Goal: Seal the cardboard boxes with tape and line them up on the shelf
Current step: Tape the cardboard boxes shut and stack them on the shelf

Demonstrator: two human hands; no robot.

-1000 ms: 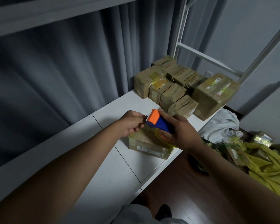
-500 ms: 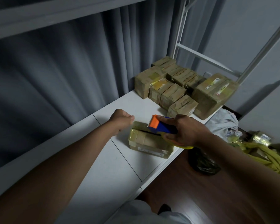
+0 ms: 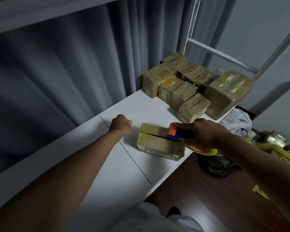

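A small cardboard box (image 3: 155,143) lies on the white shelf (image 3: 124,164) near its front edge, its top flaps showing a dark slit along the seam. My right hand (image 3: 206,133) grips an orange and blue tape dispenser (image 3: 176,131) with a yellow tape roll (image 3: 206,151), held over the box's right end. My left hand (image 3: 121,123) is curled into a fist holding nothing, on the shelf a short way left of the box and apart from it. Several taped boxes (image 3: 182,91) stand grouped at the shelf's far end.
A larger taped box (image 3: 228,92) sits at the shelf's far right corner by the white frame posts (image 3: 191,29). Grey curtain (image 3: 57,72) hangs behind the shelf. On the wooden floor to the right lie a black bag (image 3: 219,164), grey cloth (image 3: 238,121) and yellow wrapping (image 3: 281,153).
My left hand has let go near the dispenser and drawn back left off the box. My right hand has moved the dispenser rightward along the box's top.
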